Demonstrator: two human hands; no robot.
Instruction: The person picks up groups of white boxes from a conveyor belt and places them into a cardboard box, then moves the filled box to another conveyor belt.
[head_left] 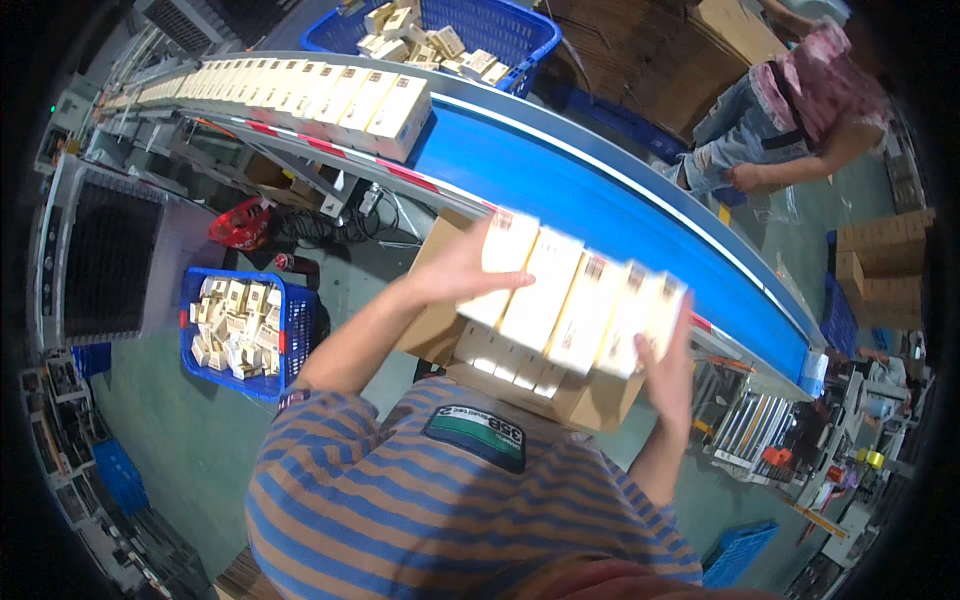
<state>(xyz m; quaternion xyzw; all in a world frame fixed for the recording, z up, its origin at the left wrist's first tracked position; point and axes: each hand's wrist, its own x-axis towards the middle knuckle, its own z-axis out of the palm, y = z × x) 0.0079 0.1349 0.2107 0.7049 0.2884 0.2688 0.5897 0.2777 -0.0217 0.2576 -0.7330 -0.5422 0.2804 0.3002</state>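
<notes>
My left hand (462, 270) presses against the left end of a row of white cartons (575, 300). My right hand (668, 375) presses against the row's right end, so the row is squeezed between both hands. The row hangs tilted just above an open brown cardboard box (590, 400) that holds more white cartons (505, 358). Behind my hands runs a curved blue conveyor belt (560, 180). A long line of white cartons (310, 92) lies on the belt's far left part.
A blue crate (300, 335) of small cartons stands on the floor at left, another blue crate (500, 25) sits behind the belt. A person in a pink top (790, 100) stands at the upper right beside stacked cardboard boxes (885, 270). A dark machine (100, 260) stands far left.
</notes>
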